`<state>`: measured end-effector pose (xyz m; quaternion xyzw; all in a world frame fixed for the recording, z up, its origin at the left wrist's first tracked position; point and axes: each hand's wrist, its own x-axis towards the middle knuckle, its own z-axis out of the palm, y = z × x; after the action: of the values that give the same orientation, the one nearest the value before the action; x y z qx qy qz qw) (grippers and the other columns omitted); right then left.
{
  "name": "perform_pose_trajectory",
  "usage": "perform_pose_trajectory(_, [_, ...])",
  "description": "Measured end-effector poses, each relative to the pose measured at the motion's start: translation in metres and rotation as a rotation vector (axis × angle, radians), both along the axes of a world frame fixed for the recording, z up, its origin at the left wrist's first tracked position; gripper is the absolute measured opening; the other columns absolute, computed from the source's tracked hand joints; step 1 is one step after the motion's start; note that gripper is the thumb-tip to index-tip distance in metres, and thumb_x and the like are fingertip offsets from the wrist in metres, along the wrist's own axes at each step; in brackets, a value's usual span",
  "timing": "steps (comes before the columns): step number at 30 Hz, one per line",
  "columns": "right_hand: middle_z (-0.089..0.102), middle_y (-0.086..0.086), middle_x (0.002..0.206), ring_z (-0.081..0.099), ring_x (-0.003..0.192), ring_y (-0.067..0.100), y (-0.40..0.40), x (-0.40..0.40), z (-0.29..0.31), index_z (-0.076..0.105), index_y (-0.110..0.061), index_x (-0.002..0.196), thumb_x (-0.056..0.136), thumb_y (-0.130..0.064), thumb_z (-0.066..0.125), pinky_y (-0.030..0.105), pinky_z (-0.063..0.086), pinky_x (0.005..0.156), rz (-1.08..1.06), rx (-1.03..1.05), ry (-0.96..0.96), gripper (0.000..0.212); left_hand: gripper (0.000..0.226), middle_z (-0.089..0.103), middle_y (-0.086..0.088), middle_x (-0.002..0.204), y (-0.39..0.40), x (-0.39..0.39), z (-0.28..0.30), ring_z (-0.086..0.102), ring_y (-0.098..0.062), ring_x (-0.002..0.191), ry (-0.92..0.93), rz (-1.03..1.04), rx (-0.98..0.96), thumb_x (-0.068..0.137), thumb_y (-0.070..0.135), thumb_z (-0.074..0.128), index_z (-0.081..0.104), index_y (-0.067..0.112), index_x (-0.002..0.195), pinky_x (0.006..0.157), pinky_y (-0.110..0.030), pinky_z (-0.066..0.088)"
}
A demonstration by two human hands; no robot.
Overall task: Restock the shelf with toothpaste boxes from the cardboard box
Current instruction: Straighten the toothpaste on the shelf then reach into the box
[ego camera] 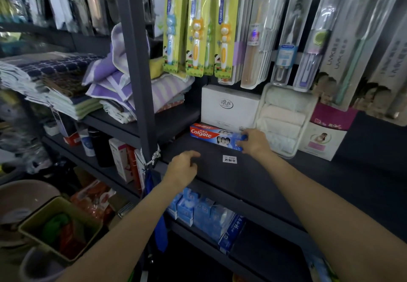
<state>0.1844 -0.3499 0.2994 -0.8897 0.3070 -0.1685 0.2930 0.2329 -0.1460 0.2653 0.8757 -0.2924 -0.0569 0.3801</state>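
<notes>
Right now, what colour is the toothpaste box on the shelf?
The toothpaste box is blue with a red Colgate logo, seen in the head view.

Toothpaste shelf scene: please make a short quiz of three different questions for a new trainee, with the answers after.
1. True or false: the Colgate box lies flat on the dark shelf, in front of a white carton.
2. Which hand touches the Colgate box? A) left hand B) right hand C) both
3. Fill in: the packs hanging above the shelf, yellow with cartoon figures, hold children's ____.

Key
1. True.
2. B: the right hand has its fingers on the box's right end; the left hand hovers over the shelf front, loosely curled and holding nothing.
3. toothbrushes.
</notes>
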Motion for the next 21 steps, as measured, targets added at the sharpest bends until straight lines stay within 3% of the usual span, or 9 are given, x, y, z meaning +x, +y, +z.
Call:
perform_pose_trajectory(4, [0.06,0.022,0.116,0.061,0.102,0.036,-0.009,0.017,-0.007,0.06,0.004,0.112,0.086,-0.003,0.059,0.041,0.05,0.091,-0.042,0.046,0.005,0.027,0.038,0.055,-0.008,0.131,-0.002,0.001,-0.005,0.05,-0.023,0.121,-0.048,-0.04,0.043,0.09,0.0,0.044,0.055,0.01,0.124,0.102,-0.025,0.038])
perform_pose_trajectory(11, [0.058,0.023,0.115,0.055,0.108,0.037,-0.012,0.034,-0.018,0.051,0.001,0.113,0.087,0.002,0.053,0.038,0.045,0.086,-0.092,-0.136,-0.01,0.026,0.036,0.056,-0.006,0.128,0.004,0.004,-0.011,0.052,-0.02,0.117,-0.054,-0.053,0.07,0.09,0.001,0.044,0.057,0.012,0.122,0.097,-0.023,0.04])
perform_pose_trajectory(16, [0.032,0.023,0.133,0.053,0.106,0.043,-0.009,0.035,-0.023,0.052,0.005,0.119,0.086,0.012,0.044,0.041,0.04,0.1,-0.13,-0.188,-0.024,0.035,0.036,0.056,-0.009,0.127,0.003,0.003,-0.009,0.052,-0.023,0.115,-0.143,-0.082,0.132,0.089,0.0,0.045,0.056,0.008,0.122,0.095,-0.029,0.042])
perform_pose_trajectory(21, [0.035,0.022,0.135,0.05,0.114,0.04,-0.001,0.022,-0.016,0.052,0.007,0.119,0.084,0.01,0.047,0.033,0.036,0.102,-0.08,-0.136,-0.07,0.036,0.035,0.056,-0.009,0.125,-0.004,0.005,-0.01,0.051,-0.024,0.115,-0.202,-0.047,0.156,0.089,0.002,0.045,0.056,0.008,0.121,0.097,-0.033,0.042])
